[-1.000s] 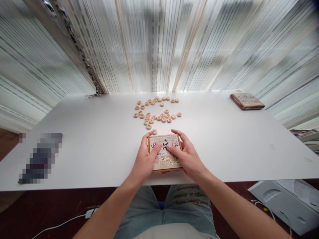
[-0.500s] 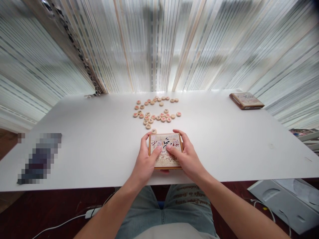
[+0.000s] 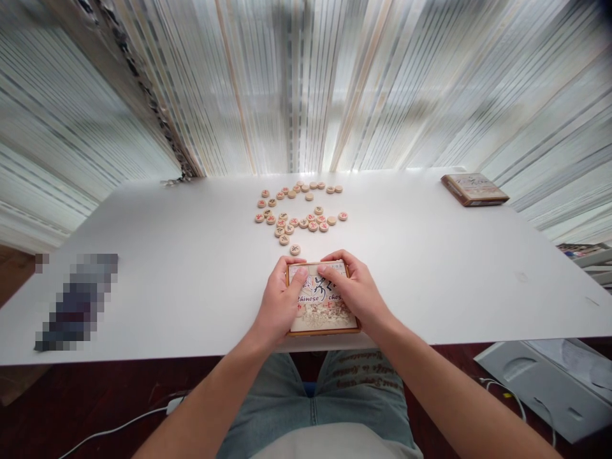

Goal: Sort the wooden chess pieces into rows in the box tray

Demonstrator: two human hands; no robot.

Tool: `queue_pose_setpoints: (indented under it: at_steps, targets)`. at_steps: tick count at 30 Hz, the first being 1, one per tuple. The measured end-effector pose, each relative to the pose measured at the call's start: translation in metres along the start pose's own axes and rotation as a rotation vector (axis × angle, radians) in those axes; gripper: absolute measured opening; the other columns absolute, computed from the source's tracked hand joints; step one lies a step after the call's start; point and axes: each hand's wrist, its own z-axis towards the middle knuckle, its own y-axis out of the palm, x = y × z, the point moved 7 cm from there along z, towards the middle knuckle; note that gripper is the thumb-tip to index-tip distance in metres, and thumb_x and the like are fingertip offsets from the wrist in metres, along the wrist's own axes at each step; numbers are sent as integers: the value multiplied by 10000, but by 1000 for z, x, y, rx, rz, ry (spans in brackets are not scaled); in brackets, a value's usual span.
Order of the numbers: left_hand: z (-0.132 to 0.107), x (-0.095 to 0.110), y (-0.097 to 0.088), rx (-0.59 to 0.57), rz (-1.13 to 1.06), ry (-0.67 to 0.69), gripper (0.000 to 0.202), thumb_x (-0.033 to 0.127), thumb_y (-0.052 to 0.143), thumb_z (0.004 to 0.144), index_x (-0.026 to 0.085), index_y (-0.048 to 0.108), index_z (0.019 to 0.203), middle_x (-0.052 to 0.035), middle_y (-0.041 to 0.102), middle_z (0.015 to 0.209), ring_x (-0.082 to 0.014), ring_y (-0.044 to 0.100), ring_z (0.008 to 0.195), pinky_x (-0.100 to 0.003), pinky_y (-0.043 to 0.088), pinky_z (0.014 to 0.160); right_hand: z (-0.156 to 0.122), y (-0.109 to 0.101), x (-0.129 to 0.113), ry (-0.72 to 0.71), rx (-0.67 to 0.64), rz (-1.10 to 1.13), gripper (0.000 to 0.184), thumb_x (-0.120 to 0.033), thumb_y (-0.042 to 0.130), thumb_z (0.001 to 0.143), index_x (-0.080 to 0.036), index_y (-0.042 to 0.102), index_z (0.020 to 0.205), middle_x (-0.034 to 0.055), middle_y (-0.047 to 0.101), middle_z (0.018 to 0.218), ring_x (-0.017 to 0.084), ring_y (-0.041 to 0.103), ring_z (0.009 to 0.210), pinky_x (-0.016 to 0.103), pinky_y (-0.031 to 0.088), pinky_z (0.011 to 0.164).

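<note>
Left hand (image 3: 278,301), right hand (image 3: 361,293) grip box (image 3: 325,317), seemingly closed

The flat box (image 3: 324,320) has a cream top with brown edges. It has a big curly black sign, the word "Chinese", little red marks and a pale brown drawing. Its picture side faces up, near the front of the white table (image 3: 167,287).

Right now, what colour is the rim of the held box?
Brown rim on the held box, clearest in the head view.
</note>
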Motion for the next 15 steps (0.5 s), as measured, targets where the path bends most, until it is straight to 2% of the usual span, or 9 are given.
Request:
queue_pose_setpoints:
  at_steps: [2,4,7,9,12,15]
  targets:
    - [-1,0,0,-9,-4,-12,313,414,726,948,241,581,1165,-29,736,969,-196,731,769,-276,585,656,-1,0,0,23,-11,24,435,-469,900,728,-233,657,1001,-8,695,786,196,646,719,306,543,628]
    - [-3,0,2,-32,-24,-29,371,410,719,958,259,568,1262,-47,745,1045,-215,750,830,-290,600,677,-1,-1,0,43,-15,52,484,-467,918,700,-238,651,1033,-8,713,800,201,664,720,316,561,637]
    - [-8,-1,4,-57,-58,-64,528,393,738,959,315,503,1425,-67,737,1191,-243,764,937,-330,636,741,1,-3,2,71,10,83,504,-485,918,699,-231,657,1049,-8,710,797,195,662,704,311,562,626]
    - [-9,0,4,-49,-66,-67,568,362,763,947,322,495,1446,-71,733,1218,-252,765,964,-353,652,777,1,-4,3,89,32,99,519,-503,905,719,-228,659,1084,-4,706,807,197,668,711,307,561,618]
    - [-7,4,3,-18,-82,-18,522,322,769,944,306,525,1405,-74,734,1228,-249,767,980,-351,660,797,-6,1,2,109,16,147,642,-503,889,747,-245,623,1271,29,753,965,232,729,827,341,605,691]
    - [-6,6,0,28,-93,-5,517,306,757,954,314,538,1422,-81,724,1287,-245,765,1009,-300,656,747,-14,6,0,109,-34,243,899,-404,928,708,-289,508,1495,52,774,1121,270,758,986,388,631,829]
